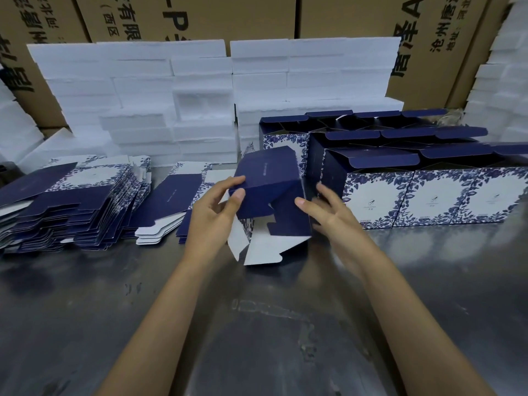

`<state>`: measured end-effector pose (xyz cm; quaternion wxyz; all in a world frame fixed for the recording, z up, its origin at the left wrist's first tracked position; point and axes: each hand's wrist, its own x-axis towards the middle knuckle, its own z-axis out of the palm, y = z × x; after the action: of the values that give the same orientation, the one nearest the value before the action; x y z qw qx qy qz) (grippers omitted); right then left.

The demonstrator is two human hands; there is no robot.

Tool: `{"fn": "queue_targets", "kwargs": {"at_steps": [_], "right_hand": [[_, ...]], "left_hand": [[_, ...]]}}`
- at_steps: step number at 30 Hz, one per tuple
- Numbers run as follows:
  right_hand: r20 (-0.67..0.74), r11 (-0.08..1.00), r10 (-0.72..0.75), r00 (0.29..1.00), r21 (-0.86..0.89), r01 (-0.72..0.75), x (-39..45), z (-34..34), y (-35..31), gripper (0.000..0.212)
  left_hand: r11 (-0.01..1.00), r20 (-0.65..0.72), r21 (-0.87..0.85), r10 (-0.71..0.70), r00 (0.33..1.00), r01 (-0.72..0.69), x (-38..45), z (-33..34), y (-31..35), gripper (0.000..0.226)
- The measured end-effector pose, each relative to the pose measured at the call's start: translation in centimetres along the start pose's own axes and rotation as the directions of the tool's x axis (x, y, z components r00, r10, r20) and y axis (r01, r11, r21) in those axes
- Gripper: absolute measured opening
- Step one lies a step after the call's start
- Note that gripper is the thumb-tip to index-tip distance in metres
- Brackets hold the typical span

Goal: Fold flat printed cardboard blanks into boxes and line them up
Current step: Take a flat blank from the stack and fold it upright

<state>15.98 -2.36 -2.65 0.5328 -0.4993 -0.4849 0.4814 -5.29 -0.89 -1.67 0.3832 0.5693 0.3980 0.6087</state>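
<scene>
A half-formed navy box [268, 181] with white inner flaps hanging open underneath is held tilted above the steel table [257, 324]. My left hand [213, 212] grips its left corner, thumb on the front and fingers on top. My right hand [328, 212] presses against its right side with spread fingers, the thumb on a navy bottom flap. Stacks of flat blue-and-white blanks [85, 201] lie to the left. Finished open-topped boxes [428, 192] stand in rows on the right.
White foam blocks [171, 95] are piled behind the work area, with more foam at both edges. Large brown cartons [357, 15] form a wall at the back. A smaller pile of blanks [168, 207] lies just left of my hands.
</scene>
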Motion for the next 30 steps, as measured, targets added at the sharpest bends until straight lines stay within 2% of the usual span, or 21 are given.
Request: {"fn": "queue_targets", "kwargs": {"at_steps": [1, 2, 6, 8, 11, 12, 16, 19, 21, 23, 25, 27, 30], "right_hand": [[0.008, 0.998, 0.049, 0.999, -0.027, -0.049, 0.1, 0.0, 0.2, 0.103], [0.038, 0.996, 0.075, 0.996, -0.041, -0.073, 0.1, 0.1, 0.4, 0.098], [0.219, 0.996, 0.019, 0.976, 0.084, -0.039, 0.0, 0.8, 0.7, 0.061], [0.235, 0.996, -0.041, 0.971, 0.081, 0.022, -0.2, 1.1, 0.4, 0.058], [0.138, 0.990, -0.100, 0.985, 0.117, 0.084, -0.3, 1.5, -0.3, 0.077], [0.114, 0.983, -0.125, 0.986, 0.147, 0.108, -0.2, 1.5, -0.5, 0.076], [0.114, 0.941, -0.219, 0.969, 0.288, 0.179, -1.0, 1.7, -1.5, 0.040], [0.153, 0.923, -0.275, 0.949, 0.320, 0.216, -1.2, 1.6, -1.7, 0.036], [0.154, 0.930, -0.299, 0.942, 0.268, 0.252, -1.0, 1.2, -1.8, 0.039], [0.112, 0.935, -0.328, 0.938, 0.183, 0.305, -1.0, 0.7, -1.9, 0.039], [0.053, 0.928, -0.368, 0.928, 0.078, 0.364, -1.1, 0.5, -2.0, 0.038], [0.026, 0.919, -0.394, 0.919, -0.019, 0.394, -1.2, 0.4, -1.9, 0.036], [0.048, 0.921, -0.366, 0.929, -0.127, 0.369, -1.2, 0.3, -1.8, 0.037]], "left_hand": [[1.000, -0.041, 0.013, -0.017, 0.999, 0.018, 0.1, -0.2, -0.2, 0.025], [0.999, -0.080, 0.010, -0.050, 0.996, 0.051, 0.1, -0.3, -0.4, 0.026], [0.973, -0.160, -0.116, -0.218, 0.963, 0.201, 0.0, -0.1, -0.7, 0.038], [0.960, -0.139, -0.134, -0.263, 0.955, 0.245, -0.1, 0.2, -0.7, 0.044], [0.933, -0.067, -0.118, -0.350, 0.935, 0.340, -0.1, 0.7, -0.5, 0.046], [0.917, -0.044, -0.112, -0.389, 0.920, 0.382, -0.2, 0.9, -0.4, 0.044], [0.883, 0.053, -0.035, -0.466, 0.883, 0.468, -1.0, 1.8, -0.2, 0.041], [0.861, 0.100, 0.020, -0.508, 0.855, 0.509, -1.4, 2.4, -0.1, 0.031], [0.823, 0.121, 0.047, -0.567, 0.815, 0.566, -1.4, 2.5, -0.2, 0.024], [0.781, 0.216, 0.097, -0.622, 0.753, 0.617, -1.3, 2.4, -0.5, 0.024], [0.738, 0.348, 0.118, -0.657, 0.669, 0.664, -1.5, 2.4, -0.5, 0.024], [0.697, 0.434, 0.167, -0.687, 0.583, 0.698, -1.5, 2.4, -0.6, 0.034], [0.674, 0.440, 0.330, -0.729, 0.525, 0.661, -1.5, 2.1, -0.2, 0.042]]}}
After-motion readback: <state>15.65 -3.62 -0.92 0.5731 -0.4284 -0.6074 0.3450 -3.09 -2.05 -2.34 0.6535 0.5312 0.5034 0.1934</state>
